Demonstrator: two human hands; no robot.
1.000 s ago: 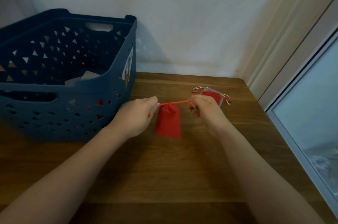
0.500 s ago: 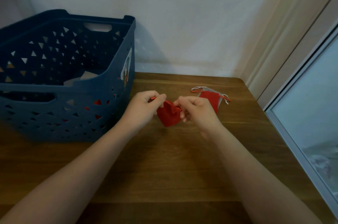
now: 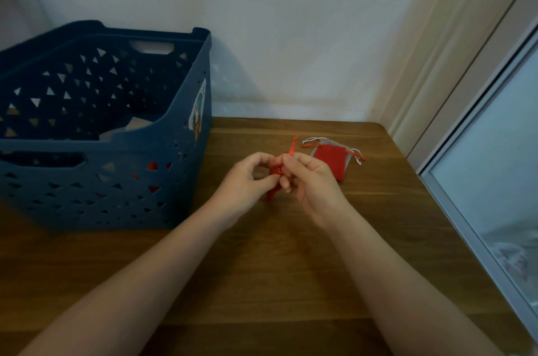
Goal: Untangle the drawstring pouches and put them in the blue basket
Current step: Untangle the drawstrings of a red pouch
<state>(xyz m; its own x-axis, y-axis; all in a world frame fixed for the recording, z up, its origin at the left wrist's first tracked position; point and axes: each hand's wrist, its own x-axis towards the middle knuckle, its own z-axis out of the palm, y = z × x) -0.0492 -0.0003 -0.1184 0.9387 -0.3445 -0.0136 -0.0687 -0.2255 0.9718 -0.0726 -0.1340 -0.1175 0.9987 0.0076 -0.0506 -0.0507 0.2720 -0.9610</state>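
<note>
Pouches first: over at the desk's left edge sits the blue basket [image 3: 122,187], bits of red showing through its side holes. Mid-desk, the left hand [image 3: 247,181] and right hand [image 3: 308,181] both pinch a scrunched red pouch [image 3: 275,172] between them, its red drawstring [image 3: 292,147] sticking up. Near the back right corner, another red pouch [image 3: 330,159] lies on a grey pouch [image 3: 327,142], white strings trailing.

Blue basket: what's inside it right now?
Inside the blue basket, a pale shape shows above the near rim and red patches through the side holes. The walls hide the rest.
</note>
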